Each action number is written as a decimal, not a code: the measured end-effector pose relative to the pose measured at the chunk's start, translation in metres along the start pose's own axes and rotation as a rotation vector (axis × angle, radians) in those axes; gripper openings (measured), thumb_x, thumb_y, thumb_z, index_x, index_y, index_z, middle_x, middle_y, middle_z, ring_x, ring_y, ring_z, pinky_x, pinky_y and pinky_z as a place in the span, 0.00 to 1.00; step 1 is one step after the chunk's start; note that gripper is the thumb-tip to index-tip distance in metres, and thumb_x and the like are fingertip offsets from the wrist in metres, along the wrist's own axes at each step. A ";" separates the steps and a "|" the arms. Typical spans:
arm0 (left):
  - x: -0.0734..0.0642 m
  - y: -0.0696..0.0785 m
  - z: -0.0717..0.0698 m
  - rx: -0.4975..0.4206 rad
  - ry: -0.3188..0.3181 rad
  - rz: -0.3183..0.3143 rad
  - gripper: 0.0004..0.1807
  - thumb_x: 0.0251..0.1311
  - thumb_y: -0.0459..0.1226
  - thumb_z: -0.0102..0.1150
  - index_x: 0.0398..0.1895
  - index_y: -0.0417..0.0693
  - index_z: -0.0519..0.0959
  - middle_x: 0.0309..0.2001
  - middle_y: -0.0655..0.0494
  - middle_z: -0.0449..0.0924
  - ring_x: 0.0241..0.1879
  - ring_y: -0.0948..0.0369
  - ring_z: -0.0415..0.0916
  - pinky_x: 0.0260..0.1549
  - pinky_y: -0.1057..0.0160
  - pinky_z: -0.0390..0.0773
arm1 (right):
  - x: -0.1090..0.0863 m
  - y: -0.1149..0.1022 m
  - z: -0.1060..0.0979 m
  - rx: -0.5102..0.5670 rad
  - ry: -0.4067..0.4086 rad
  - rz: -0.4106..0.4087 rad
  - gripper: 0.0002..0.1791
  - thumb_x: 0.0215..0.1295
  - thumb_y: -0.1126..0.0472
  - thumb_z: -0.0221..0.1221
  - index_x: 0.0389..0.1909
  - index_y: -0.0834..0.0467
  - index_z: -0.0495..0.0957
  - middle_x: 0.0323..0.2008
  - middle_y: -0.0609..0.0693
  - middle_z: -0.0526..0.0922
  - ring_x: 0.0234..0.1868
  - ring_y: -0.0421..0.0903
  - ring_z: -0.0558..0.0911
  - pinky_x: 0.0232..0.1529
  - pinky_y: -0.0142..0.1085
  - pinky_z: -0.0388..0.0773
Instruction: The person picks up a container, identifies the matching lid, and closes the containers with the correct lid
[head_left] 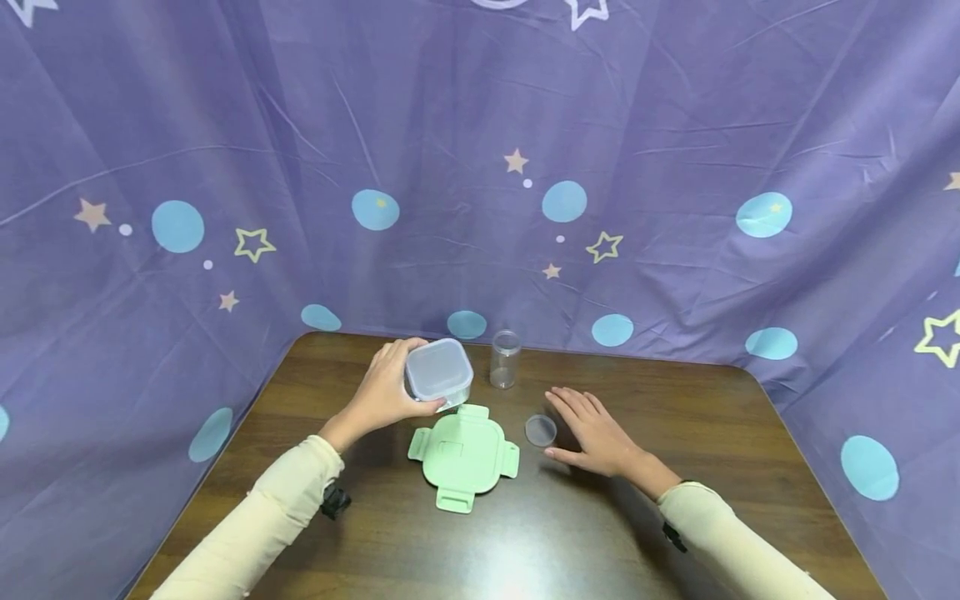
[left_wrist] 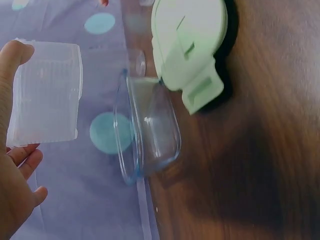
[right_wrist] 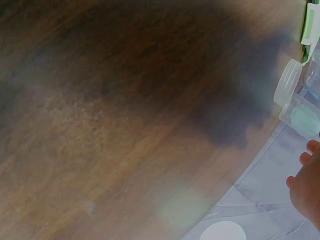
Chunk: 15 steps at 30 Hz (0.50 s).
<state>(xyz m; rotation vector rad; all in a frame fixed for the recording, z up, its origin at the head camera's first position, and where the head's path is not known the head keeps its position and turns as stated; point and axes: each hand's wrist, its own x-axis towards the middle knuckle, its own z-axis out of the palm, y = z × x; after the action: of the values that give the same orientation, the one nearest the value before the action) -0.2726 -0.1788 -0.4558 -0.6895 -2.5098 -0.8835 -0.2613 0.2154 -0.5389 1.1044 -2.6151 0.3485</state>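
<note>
My left hand (head_left: 386,387) grips a frosted, translucent plastic box (left_wrist: 47,92) between thumb and fingers, raised off the table. Below it in the left wrist view stands a clear glass food container (left_wrist: 155,125), mostly hidden from the head camera. A light green lid (head_left: 463,454) with side flaps lies flat in front of that hand. Over the table at the right, my right hand (head_left: 596,437) has its fingers extended and holds nothing. Nearest to it is a small round clear lid (head_left: 541,430). Behind that lid, a clear cylindrical jar (head_left: 506,360) stands upright.
The brown wooden table (head_left: 360,533) reaches back to a purple curtain (head_left: 465,150) printed with stars and blue dots. More curtain hangs along the left and right sides. A dark strap device (head_left: 335,502) sits at the left wrist.
</note>
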 end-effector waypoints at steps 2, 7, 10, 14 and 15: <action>0.000 -0.005 -0.004 0.014 0.008 -0.019 0.54 0.31 0.54 0.83 0.64 0.43 0.71 0.54 0.48 0.78 0.54 0.50 0.72 0.58 0.46 0.68 | 0.001 0.000 0.001 -0.001 0.002 -0.006 0.52 0.62 0.34 0.63 0.78 0.61 0.58 0.74 0.61 0.67 0.74 0.61 0.67 0.70 0.63 0.65; 0.000 -0.016 -0.017 0.026 0.035 -0.051 0.54 0.32 0.53 0.84 0.66 0.42 0.70 0.54 0.47 0.78 0.54 0.48 0.71 0.55 0.46 0.69 | 0.001 0.002 0.004 0.003 -0.002 0.011 0.53 0.61 0.35 0.64 0.77 0.62 0.59 0.73 0.62 0.67 0.73 0.60 0.68 0.68 0.63 0.66; -0.001 -0.022 -0.025 0.027 0.067 -0.054 0.55 0.30 0.51 0.85 0.65 0.39 0.70 0.53 0.45 0.78 0.52 0.47 0.71 0.54 0.46 0.68 | 0.002 0.003 0.006 0.007 -0.012 0.022 0.53 0.60 0.35 0.65 0.77 0.63 0.59 0.73 0.62 0.68 0.73 0.59 0.68 0.69 0.62 0.67; -0.001 -0.031 -0.035 0.045 0.108 -0.053 0.55 0.28 0.49 0.86 0.63 0.37 0.72 0.51 0.43 0.79 0.50 0.46 0.72 0.52 0.46 0.67 | 0.003 0.003 0.008 0.020 -0.020 0.027 0.54 0.58 0.35 0.66 0.77 0.62 0.59 0.72 0.62 0.69 0.72 0.59 0.69 0.69 0.61 0.67; -0.002 -0.034 -0.037 0.049 0.114 -0.053 0.54 0.27 0.48 0.86 0.63 0.37 0.72 0.51 0.43 0.79 0.50 0.46 0.72 0.52 0.47 0.66 | 0.004 0.003 0.009 0.022 -0.020 0.028 0.54 0.58 0.35 0.67 0.77 0.62 0.59 0.72 0.62 0.69 0.72 0.59 0.69 0.69 0.61 0.67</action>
<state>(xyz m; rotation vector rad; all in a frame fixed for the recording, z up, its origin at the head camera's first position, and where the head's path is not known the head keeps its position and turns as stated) -0.2831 -0.2269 -0.4454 -0.5442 -2.4496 -0.8511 -0.2677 0.2124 -0.5463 1.0849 -2.6520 0.3747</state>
